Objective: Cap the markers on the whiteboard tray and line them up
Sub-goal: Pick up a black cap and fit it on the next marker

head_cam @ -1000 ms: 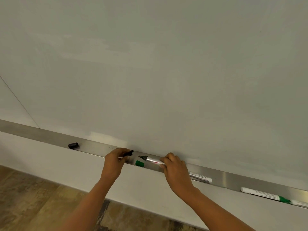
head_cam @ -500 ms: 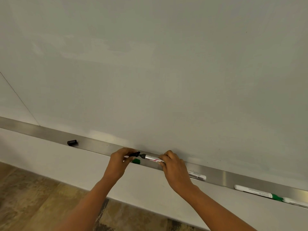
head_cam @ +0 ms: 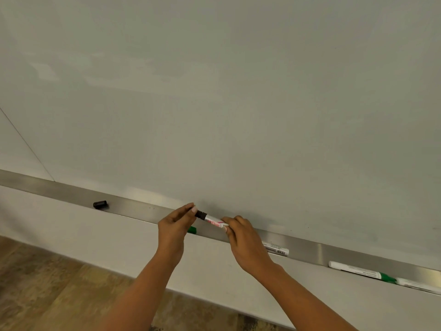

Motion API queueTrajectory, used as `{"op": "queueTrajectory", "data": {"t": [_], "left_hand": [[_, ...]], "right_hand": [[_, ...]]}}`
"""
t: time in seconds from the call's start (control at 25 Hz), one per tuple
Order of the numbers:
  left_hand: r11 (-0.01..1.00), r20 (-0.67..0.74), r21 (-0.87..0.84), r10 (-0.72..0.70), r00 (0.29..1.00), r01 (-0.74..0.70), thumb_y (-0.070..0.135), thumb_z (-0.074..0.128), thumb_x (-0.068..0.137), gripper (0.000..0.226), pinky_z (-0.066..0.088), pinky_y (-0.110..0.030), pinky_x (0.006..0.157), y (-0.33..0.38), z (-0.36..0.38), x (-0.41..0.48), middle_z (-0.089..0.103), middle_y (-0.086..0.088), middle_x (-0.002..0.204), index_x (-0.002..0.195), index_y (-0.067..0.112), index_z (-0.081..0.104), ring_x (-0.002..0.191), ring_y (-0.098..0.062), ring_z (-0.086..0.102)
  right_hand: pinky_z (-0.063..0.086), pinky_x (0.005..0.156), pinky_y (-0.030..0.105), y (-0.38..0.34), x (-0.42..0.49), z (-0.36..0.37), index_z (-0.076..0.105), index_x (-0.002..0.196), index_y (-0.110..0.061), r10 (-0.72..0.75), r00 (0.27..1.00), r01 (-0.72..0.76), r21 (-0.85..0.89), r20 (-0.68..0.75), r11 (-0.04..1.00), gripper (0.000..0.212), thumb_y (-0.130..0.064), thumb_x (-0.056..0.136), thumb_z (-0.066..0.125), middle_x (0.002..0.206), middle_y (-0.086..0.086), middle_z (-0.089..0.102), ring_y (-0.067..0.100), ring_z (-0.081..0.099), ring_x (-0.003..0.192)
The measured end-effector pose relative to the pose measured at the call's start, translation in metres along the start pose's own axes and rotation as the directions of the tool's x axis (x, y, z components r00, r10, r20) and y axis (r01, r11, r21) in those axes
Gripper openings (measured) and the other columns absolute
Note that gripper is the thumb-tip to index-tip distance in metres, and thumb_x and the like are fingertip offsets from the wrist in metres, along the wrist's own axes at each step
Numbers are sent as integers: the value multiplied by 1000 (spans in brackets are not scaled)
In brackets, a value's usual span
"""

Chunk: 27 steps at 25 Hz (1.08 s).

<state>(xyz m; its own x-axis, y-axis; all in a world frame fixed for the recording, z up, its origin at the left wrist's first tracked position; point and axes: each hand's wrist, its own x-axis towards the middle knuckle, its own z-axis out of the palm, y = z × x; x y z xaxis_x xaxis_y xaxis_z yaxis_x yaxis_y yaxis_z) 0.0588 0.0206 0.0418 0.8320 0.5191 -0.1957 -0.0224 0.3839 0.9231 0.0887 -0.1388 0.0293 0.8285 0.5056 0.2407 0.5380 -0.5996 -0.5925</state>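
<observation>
The left hand (head_cam: pixel 173 225) pinches a black cap (head_cam: pixel 201 214) on the tip of a white marker (head_cam: pixel 214 222); the right hand (head_cam: pixel 245 242) grips the barrel's other end, holding it just above the metal tray (head_cam: pixel 138 209). Red lettering on the barrel looks like "Flair". A green cap (head_cam: pixel 192 230) peeks out at the left hand's 3 o'clock, mostly hidden. At 9 o'clock lies another black cap (head_cam: pixel 100 204). At 4 o'clock lie a half-hidden marker (head_cam: pixel 278 249) and a green-banded marker (head_cam: pixel 355 271); their print is unreadable.
</observation>
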Motion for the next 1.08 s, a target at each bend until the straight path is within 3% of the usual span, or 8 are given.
{"op": "queueTrajectory", "data": {"t": [0.08, 0.2, 0.32, 0.56, 0.8, 1.08], "left_hand": [[990, -75, -129, -60, 995, 50, 5, 63, 81, 19, 46, -34, 92, 0, 10, -5, 66, -10, 88, 99, 0, 65, 91, -24, 63], [976, -129, -207, -90, 988, 62, 2, 61, 81, 22, 57, -29, 81, 3, 20, -11, 64, -11, 82, 102, -6, 62, 78, -21, 63], [972, -124, -230, -88, 988, 57, 1, 61, 82, 22, 57, -21, 72, 6, 25, -16, 63, -12, 79, 102, -7, 61, 74, -21, 62], [978, -115, -206, -68, 991, 43, 2, 62, 80, 18, 58, -22, 72, 6, 23, -22, 64, -13, 77, 96, -6, 64, 57, -10, 68], [955, -101, -295, -64, 993, 32, 1, 62, 80, 5, 59, -22, 71, 9, 22, -22, 65, -10, 79, 83, 2, 65, 58, -10, 69], [943, -70, -329, -75, 995, 48, -1, 62, 79, 7, 59, -22, 71, 8, 21, -22, 69, -5, 73, 84, 3, 67, 62, -11, 70]], "right_hand": [[39, 73, 28, -5, 0, -5, 51, 120, -20, 9, 1000, -10, -32, -8, 999, 28, -29, 96, 40, 101, 6, 57, 20, 51, 93], [38, 66, 27, -10, -2, -10, 52, 118, -22, 7, 999, -11, -117, -36, 993, 29, -33, 95, 39, 98, 4, 58, 19, 53, 89], [33, 62, 24, -16, -8, -12, 51, 119, -22, 2, 997, -14, -165, -73, 986, 30, -34, 96, 37, 97, 3, 60, 17, 54, 85], [31, 62, 24, -25, -13, -18, 54, 116, -22, 22, 995, -39, -166, -100, 985, 29, -35, 96, 37, 97, 2, 64, 18, 57, 81], [28, 57, 23, -34, -10, -21, 56, 113, -22, 60, 994, -74, -149, -96, 986, 30, -36, 95, 37, 93, 4, 65, 20, 58, 80], [38, 62, 30, -36, -11, -20, 59, 107, -21, 129, 989, -135, -106, -68, 985, 29, -37, 95, 37, 88, 6, 67, 20, 56, 74]]}}
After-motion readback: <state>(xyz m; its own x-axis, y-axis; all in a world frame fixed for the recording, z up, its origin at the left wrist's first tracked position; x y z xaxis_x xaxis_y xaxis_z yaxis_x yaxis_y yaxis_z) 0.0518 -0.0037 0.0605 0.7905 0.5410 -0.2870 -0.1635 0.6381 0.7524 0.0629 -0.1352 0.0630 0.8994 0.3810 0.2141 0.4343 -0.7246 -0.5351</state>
